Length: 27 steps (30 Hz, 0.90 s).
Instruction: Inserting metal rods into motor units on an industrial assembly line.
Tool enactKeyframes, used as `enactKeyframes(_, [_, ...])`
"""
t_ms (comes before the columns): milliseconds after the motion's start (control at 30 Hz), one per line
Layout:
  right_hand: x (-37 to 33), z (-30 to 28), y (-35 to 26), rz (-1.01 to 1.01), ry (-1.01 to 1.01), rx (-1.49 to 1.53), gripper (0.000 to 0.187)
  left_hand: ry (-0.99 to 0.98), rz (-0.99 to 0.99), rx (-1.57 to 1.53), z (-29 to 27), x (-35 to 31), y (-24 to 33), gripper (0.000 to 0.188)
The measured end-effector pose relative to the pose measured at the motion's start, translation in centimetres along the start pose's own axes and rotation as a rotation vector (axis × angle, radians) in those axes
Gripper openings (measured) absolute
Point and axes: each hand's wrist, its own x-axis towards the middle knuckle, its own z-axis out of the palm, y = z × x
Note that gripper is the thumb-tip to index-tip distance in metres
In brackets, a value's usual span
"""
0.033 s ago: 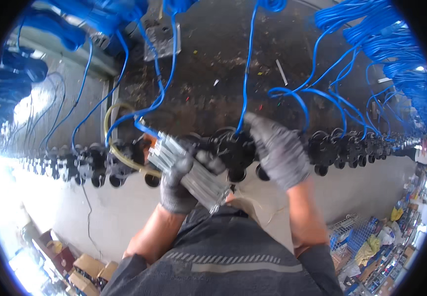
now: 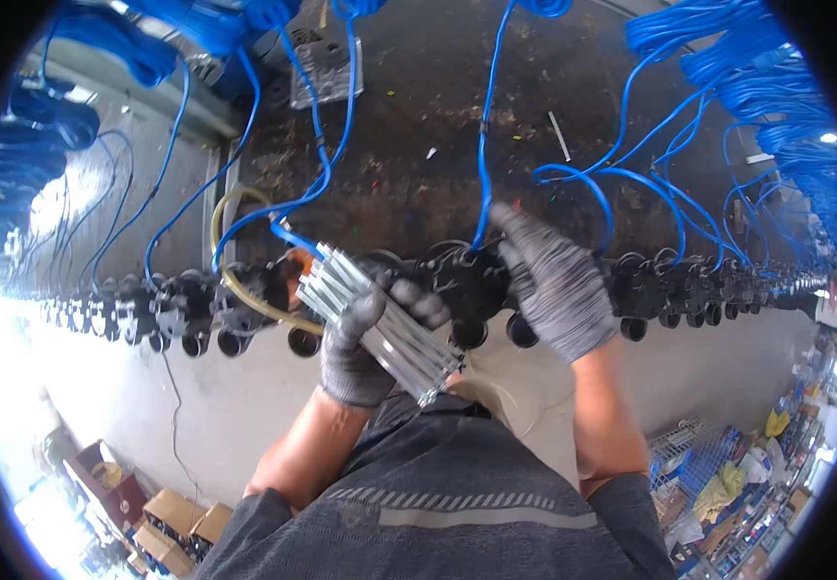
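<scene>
Within your left hand (image 2: 351, 365), gloved in grey, the fingers (image 2: 364, 307) are closed around a bundle of silvery rods (image 2: 394, 338), tilted with its lower end toward your chest. Your gloved right hand (image 2: 565, 295) reaches forward, fingers extended beside a blue cord (image 2: 485, 174); their tips are blurred, so you cannot tell whether they pinch it. That cord runs to a black part (image 2: 470, 287) between your hands. More such parts form a long row left and right along the tabletop's near edge, some round ends jutting past it.

By your left hand, a yellowish hose (image 2: 262, 314) curves beside an orange piece (image 2: 300, 259). Beyond the row, the dark tabletop (image 2: 428, 193) runs away from you, flecked with small scraps, a pale strip (image 2: 559, 135) and a squarish, light plate (image 2: 339, 87) toward the far left. Blue cords cross it on both sides, standing in the way, up to thick coils (image 2: 718, 58) at the far edge.

Below left sit an open dark-red box (image 2: 121, 495) with something tan inside, and cardboard boxes (image 2: 169, 510). Below right, a wire basket (image 2: 697, 447) stands among bags, its contents too small to tell.
</scene>
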Motion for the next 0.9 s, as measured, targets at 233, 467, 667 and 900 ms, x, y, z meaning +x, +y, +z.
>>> enactKeyframes(233, [-5.1,0.3,-4.1,0.239,-0.215,0.622,0.041,-0.174,0.100,-0.115,-0.1,-0.4,-0.1,0.022])
enactKeyframes(467, [-9.5,2.1,-6.5,0.263,-0.180,0.600,0.032,-0.269,0.097,-0.062,-1.2,-2.0,-1.5,0.027])
enactKeyframes(667, [-11.2,1.9,-6.8,0.111,0.034,0.237,0.024,-0.195,0.085,-0.034,-0.9,-3.5,-3.1,0.025])
enactKeyframes(900, [-10.2,-0.2,-6.8,0.208,0.273,0.460,0.014,-0.071,-0.008,0.152,-2.9,-4.8,-2.9,0.037])
